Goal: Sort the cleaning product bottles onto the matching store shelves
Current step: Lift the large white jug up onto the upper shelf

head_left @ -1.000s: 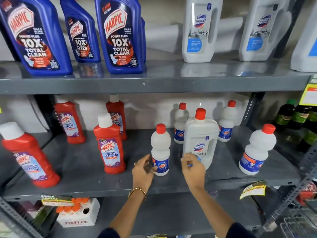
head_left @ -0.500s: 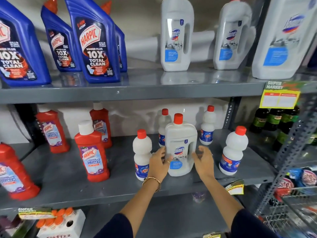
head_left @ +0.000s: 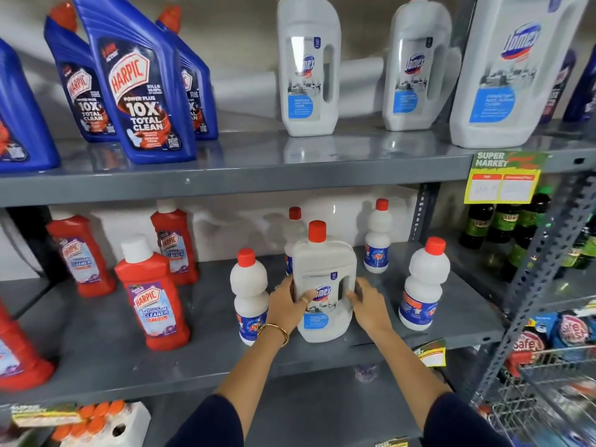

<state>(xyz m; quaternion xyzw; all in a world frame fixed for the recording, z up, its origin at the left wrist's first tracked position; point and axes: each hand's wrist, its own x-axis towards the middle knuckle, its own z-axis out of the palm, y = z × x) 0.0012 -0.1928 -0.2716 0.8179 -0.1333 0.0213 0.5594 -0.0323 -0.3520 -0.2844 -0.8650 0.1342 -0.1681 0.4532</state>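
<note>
**Domex bottle gripped with both hands on the middle shelf**

Gripped from both sides: a white Domex bottle (head_left: 324, 285) with a red cap, upright on the grey middle shelf (head_left: 206, 359), near its front edge. Left hand (head_left: 288, 304) wrapped around the bottle's 9 o'clock side, thumb across the label, a ring on one finger and a gold bangle (head_left: 274, 330) at the wrist. Right hand (head_left: 367, 306) pressed against the 3 o'clock side by the handle cut-out, fingers curled around the edge; somewhat blurred.

Surrounded by small white bottles with red caps: one (head_left: 249, 295) just beside at 9 o'clock, partly behind the left hand; one (head_left: 423, 285) at 3 o'clock, apart from the right hand; one (head_left: 377, 237) at 1 o'clock, further back; one (head_left: 294, 221) at 12 o'clock, mostly hidden behind the Domex bottle.

Further toward 9 o'clock on the same shelf, red Harpic bathroom cleaner bottles (head_left: 151, 295), upright, well apart from the hands.

On the upper shelf (head_left: 245, 179): blue Harpic bottles (head_left: 135, 88) at 10 o'clock, tall white Domex bottles (head_left: 308, 66) at 12 to 2 o'clock. Yellow price tag (head_left: 503, 179) hanging from that shelf's front edge at 2 o'clock. Dark green bottles (head_left: 503, 224) at 3 o'clock, past the upright
</note>
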